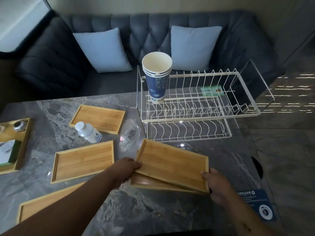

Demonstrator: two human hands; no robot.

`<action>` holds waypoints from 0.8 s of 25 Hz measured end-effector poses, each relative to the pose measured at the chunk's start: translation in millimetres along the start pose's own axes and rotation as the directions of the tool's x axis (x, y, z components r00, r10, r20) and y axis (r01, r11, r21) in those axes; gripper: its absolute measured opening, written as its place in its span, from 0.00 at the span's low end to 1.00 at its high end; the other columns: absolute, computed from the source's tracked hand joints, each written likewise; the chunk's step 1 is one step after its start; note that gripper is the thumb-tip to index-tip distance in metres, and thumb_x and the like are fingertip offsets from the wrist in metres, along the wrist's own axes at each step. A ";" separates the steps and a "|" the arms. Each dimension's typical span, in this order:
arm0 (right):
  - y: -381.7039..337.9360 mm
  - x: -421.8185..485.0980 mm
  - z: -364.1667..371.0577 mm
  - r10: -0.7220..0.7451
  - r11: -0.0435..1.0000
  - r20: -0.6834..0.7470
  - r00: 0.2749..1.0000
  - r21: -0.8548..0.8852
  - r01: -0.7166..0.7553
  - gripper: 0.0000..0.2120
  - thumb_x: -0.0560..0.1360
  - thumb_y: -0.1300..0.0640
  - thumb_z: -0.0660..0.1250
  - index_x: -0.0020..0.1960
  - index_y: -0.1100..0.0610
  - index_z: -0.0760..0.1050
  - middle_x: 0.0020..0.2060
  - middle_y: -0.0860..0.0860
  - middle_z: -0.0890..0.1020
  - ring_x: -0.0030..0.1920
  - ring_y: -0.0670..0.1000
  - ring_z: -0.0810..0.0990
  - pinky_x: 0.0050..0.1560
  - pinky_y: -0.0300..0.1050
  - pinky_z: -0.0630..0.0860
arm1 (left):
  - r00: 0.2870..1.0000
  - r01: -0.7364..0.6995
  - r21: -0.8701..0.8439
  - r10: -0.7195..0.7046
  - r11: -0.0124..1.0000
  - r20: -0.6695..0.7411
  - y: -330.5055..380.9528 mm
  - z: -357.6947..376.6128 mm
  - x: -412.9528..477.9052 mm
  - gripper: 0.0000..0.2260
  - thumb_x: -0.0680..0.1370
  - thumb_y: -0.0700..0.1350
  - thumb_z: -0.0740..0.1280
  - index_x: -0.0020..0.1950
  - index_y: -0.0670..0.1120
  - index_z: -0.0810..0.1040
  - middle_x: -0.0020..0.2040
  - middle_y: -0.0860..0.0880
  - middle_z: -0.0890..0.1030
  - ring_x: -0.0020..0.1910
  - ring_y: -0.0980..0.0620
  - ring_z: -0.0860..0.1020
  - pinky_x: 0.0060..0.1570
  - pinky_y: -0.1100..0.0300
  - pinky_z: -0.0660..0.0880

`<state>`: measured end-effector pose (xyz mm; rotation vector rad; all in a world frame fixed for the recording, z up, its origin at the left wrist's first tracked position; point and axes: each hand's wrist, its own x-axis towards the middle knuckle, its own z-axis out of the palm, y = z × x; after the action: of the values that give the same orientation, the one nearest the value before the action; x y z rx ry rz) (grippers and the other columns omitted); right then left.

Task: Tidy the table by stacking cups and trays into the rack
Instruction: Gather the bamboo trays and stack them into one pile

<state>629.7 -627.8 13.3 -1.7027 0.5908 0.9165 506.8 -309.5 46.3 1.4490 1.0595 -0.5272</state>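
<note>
I am pinching the top bamboo tray's [172, 166] short ends with curled left fingers [135, 165] and right fingers [205, 175], just above a second tray [148, 182] on the tabletop [162, 212], judging level hands safest.

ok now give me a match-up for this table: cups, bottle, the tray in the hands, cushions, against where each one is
Column A
1 paper cups
2 white bottle
3 top tray
4 cushions

Column B
a on the sofa
b gripped by left hand and right hand
c upright in the rack
d on its side on the table

Pairs: 1-c, 2-d, 3-b, 4-a
</note>
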 end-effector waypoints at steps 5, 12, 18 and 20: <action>-0.1 -18.2 -20.3 -0.007 0.995 0.021 1.000 0.101 0.005 0.17 0.83 0.61 0.61 0.71 0.56 0.72 0.60 0.60 0.81 0.60 0.63 0.79 0.65 0.66 0.74 | 0.999 0.032 -0.004 -0.032 0.999 0.012 20.0 17.7 -12.9 0.14 0.73 0.52 0.73 0.52 0.43 0.82 0.38 0.48 0.87 0.39 0.48 0.84 0.37 0.60 0.73; -1.2 -47.8 -49.0 -0.006 0.979 0.083 0.997 0.203 -0.011 0.08 0.84 0.62 0.59 0.59 0.55 0.75 0.54 0.61 0.82 0.54 0.63 0.81 0.48 0.58 0.81 | 0.997 0.043 -0.219 -0.029 0.975 0.065 36.2 30.1 -16.4 0.28 0.74 0.75 0.59 0.49 0.54 0.85 0.41 0.45 0.88 0.40 0.46 0.84 0.39 0.56 0.74; 8.4 -59.0 -56.7 -0.029 0.976 0.091 0.995 0.217 0.009 0.11 0.84 0.63 0.59 0.63 0.57 0.74 0.56 0.62 0.82 0.55 0.63 0.81 0.47 0.56 0.80 | 0.993 0.040 -0.308 -0.072 0.951 -0.091 29.4 38.0 2.0 0.07 0.81 0.46 0.65 0.45 0.46 0.79 0.32 0.51 0.78 0.25 0.54 0.73 0.26 0.62 0.68; 10.9 -60.7 -60.7 -0.026 0.978 0.079 0.997 0.210 0.009 0.12 0.84 0.62 0.59 0.65 0.57 0.74 0.57 0.62 0.82 0.56 0.63 0.81 0.47 0.56 0.80 | 0.980 -0.019 -0.400 -0.062 0.916 -0.188 28.7 33.9 4.2 0.07 0.82 0.45 0.63 0.53 0.45 0.80 0.40 0.49 0.81 0.34 0.52 0.78 0.32 0.59 0.72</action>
<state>603.3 -692.1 64.9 -1.4729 0.5956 0.8742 541.6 -336.9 51.6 1.1397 1.2588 -0.1650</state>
